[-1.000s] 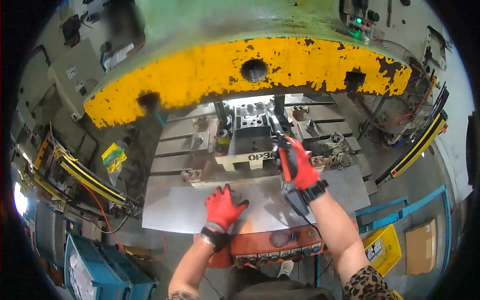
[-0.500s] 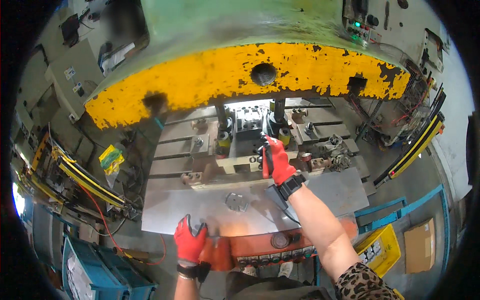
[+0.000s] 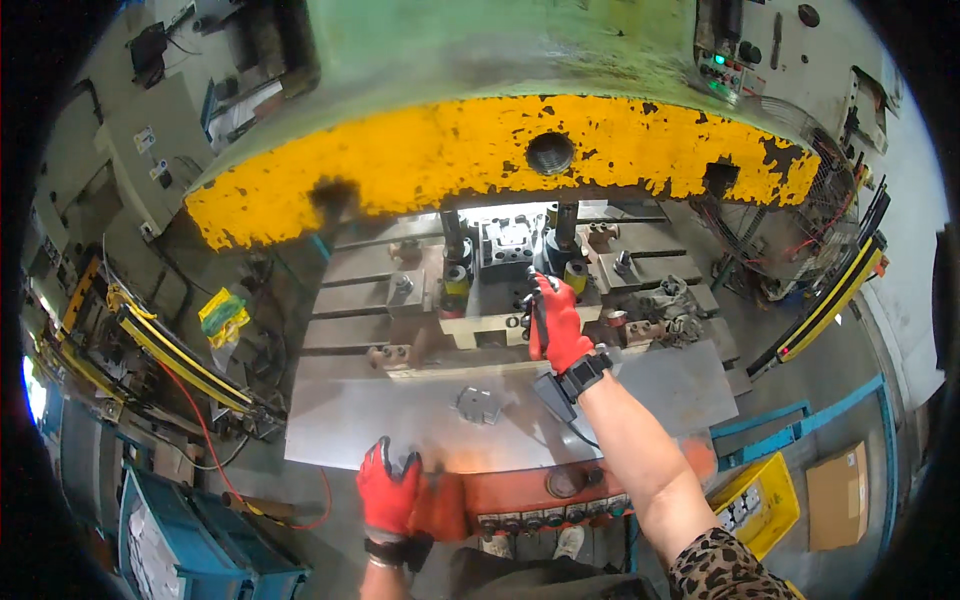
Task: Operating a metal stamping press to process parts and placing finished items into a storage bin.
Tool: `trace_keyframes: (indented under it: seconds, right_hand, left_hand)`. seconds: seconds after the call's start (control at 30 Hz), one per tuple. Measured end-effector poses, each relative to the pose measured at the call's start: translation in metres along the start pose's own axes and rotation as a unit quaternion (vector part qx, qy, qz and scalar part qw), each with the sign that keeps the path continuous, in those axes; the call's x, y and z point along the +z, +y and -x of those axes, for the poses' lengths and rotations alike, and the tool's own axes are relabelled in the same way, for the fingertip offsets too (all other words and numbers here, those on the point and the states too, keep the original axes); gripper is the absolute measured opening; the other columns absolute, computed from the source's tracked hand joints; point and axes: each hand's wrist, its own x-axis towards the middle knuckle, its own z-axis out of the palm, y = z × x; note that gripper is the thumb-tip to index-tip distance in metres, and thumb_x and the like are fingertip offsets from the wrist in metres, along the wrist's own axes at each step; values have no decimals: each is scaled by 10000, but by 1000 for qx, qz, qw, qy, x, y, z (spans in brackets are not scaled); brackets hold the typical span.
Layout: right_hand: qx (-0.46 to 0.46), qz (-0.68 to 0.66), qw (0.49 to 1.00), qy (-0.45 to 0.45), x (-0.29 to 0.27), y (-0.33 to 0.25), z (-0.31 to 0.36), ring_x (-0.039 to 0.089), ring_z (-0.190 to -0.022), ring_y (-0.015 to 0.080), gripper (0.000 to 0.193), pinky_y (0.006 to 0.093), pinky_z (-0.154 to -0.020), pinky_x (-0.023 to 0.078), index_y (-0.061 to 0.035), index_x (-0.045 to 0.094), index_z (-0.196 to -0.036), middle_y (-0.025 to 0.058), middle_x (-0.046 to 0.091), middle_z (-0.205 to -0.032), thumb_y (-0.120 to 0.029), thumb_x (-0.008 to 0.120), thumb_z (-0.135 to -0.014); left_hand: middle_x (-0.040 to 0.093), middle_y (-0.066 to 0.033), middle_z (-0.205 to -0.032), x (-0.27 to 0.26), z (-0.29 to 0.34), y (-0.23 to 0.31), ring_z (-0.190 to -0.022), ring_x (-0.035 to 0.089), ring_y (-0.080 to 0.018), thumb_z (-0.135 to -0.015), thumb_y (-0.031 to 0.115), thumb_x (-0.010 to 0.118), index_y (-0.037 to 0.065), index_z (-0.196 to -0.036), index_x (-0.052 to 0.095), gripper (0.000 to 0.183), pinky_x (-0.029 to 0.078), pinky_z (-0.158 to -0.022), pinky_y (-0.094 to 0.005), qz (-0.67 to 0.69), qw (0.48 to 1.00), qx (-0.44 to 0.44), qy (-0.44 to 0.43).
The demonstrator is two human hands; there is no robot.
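Note:
My right hand (image 3: 562, 325), in a red glove with dark fingertips, reaches to the front of the die set (image 3: 508, 238) beneath the press ram. Its fingers are closed round a slim tool with a red handle end (image 3: 536, 346); the grip hides its kind. A flat grey metal piece with a notched outline (image 3: 478, 405) lies on the steel plate (image 3: 370, 415) in front of the die. My left hand (image 3: 388, 490), gloved the same way, hovers by the plate's front edge beside the orange control box (image 3: 440, 503). Its thumb and fingers are apart, with nothing in them.
Overhead spans the yellow ram (image 3: 430, 160), with guide posts below it. Yellow-black guard bars (image 3: 835, 300) flank the press. A yellow bin (image 3: 765, 505) and a carton (image 3: 838, 497) stand at right, a blue bin (image 3: 190, 540) at left. Crumpled cloth (image 3: 672, 308) lies right of the die.
My right hand stays near the die front, and the tool's pale tip has drawn back from the die. My left hand has shifted slightly right and nearer. The view has moved a little.

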Motion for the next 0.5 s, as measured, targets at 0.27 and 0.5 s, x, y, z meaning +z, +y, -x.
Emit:
trace_keyframes:
  seconds: [0.27, 0.5]
  right_hand:
    - [221, -71, 970, -66, 2, 21, -7, 553, -674, 156, 390, 325, -615, 464, -68, 623, -1094, 50, 596, -839, -433, 616, -958]
    - [172, -5, 985, -9, 5, 40, -9, 587, -830, 191, 522, 349, -711, 489, -53, 562, -1238, 98, 586, -1027, -486, 607, -949]
  left_hand:
    - [613, -240, -1209, 3, 7, -7, -1116, 583, -413, -843, 358, 731, -41, -1277, 568, 612, 469, -960, -469, 19, 1000, -4, 19]
    - [605, -226, -1236, 3, 11, -13, -1146, 569, -400, -839, 371, 735, -23, -1298, 560, 630, 456, -975, -467, 15, 1000, -17, 5]
